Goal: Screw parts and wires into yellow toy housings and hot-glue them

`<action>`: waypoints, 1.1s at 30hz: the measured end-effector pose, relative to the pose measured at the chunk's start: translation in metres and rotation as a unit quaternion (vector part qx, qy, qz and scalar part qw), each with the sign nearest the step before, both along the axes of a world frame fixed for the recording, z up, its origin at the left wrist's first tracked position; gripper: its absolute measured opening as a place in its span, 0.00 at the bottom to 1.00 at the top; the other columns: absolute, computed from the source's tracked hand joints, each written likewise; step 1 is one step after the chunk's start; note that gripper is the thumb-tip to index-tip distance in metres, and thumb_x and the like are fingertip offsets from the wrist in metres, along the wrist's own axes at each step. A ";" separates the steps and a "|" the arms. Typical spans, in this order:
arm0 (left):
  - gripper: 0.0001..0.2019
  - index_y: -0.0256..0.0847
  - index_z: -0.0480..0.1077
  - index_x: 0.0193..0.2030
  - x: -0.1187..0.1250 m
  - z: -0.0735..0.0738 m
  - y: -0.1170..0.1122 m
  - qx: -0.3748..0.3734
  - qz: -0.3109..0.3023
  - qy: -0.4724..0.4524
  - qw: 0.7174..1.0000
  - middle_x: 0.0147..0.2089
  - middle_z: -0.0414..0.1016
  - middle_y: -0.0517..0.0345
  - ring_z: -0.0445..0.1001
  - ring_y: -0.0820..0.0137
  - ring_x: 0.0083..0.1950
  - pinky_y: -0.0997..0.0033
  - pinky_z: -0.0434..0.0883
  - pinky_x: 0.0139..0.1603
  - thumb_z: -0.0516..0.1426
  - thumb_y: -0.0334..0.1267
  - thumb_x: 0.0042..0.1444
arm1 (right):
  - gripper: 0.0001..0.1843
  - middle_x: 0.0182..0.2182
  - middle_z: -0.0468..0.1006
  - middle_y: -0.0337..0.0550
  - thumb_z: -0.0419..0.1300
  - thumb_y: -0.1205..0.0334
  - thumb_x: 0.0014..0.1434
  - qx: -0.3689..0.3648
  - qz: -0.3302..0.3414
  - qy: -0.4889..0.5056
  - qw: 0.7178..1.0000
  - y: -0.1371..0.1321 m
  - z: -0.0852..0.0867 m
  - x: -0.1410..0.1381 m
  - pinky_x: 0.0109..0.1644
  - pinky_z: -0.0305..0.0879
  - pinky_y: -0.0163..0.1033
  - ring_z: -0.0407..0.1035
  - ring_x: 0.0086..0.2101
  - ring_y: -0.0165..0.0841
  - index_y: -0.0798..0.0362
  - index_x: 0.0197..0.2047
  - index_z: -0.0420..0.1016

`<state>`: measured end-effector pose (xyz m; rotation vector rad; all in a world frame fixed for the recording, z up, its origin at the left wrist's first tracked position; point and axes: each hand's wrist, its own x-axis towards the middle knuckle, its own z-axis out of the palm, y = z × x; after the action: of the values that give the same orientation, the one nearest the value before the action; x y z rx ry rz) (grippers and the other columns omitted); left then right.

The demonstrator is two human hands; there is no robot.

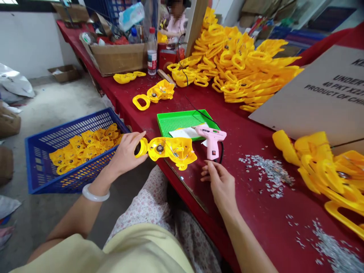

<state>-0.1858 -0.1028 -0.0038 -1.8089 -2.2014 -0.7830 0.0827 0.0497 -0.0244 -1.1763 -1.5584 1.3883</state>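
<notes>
My left hand (127, 153) grips the ring-shaped handle of a yellow plastic housing (173, 149), holding it over the table's near edge. Its hollow inside faces up and shows a round dark-centred metal part and thin wires. My right hand (220, 184) is by the grip of a pink glue gun (212, 138). Thumb and forefinger come together there; whatever is between them, if anything, is too small to make out. The glue gun rests with its nozzle over a green perforated tray (182, 117), beside a white paper (186, 132).
A blue basket (31, 163) of yellow housings stands at left. More housings (227, 57) are piled at the back and right. Small silvery pieces (273, 172) lie scattered at right. A cardboard box (119, 58), a bottle (152, 53) and another person (174, 24) are farther back.
</notes>
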 end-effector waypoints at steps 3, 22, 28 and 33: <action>0.32 0.37 0.57 0.67 0.005 0.006 -0.002 0.035 0.020 0.024 0.999 0.59 0.66 0.41 0.64 0.53 0.60 0.46 0.65 0.61 0.59 0.38 0.55 | 0.18 0.26 0.73 0.40 0.58 0.48 0.59 0.099 -0.031 -0.032 0.994 -0.003 0.003 0.003 0.26 0.69 0.36 0.68 0.24 0.29 0.55 0.38 0.75; 0.21 0.43 0.70 0.58 0.069 -0.002 0.018 -0.020 -0.045 0.026 0.998 0.61 0.62 0.41 0.60 0.51 0.60 0.44 0.65 0.57 0.58 0.39 0.57 | 0.12 0.52 0.71 0.52 0.55 0.59 0.63 0.522 0.103 -0.288 0.796 -0.017 0.020 -0.032 0.55 0.62 0.54 0.59 0.54 0.45 0.50 0.43 0.79; 0.23 0.49 0.69 0.60 0.070 -0.002 0.018 -0.025 -0.048 0.060 0.997 0.60 0.61 0.41 0.59 0.49 0.60 0.44 0.65 0.56 0.58 0.38 0.57 | 0.12 0.52 0.72 0.51 0.55 0.58 0.63 0.528 0.124 -0.313 0.780 -0.016 0.020 -0.036 0.56 0.61 0.53 0.60 0.54 0.44 0.50 0.39 0.80; 0.23 0.54 0.69 0.60 0.069 -0.004 0.019 -0.035 -0.057 0.054 0.996 0.60 0.60 0.44 0.58 0.49 0.61 0.43 0.64 0.57 0.58 0.37 0.57 | 0.11 0.50 0.73 0.51 0.56 0.56 0.62 0.561 0.114 -0.387 0.723 -0.020 0.023 -0.038 0.56 0.59 0.55 0.60 0.54 0.46 0.48 0.38 0.80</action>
<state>-0.1168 -0.0840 -0.0076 -1.9749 -2.0994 -0.6189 0.0452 0.0297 -0.0010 -0.7338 -2.5781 -0.2355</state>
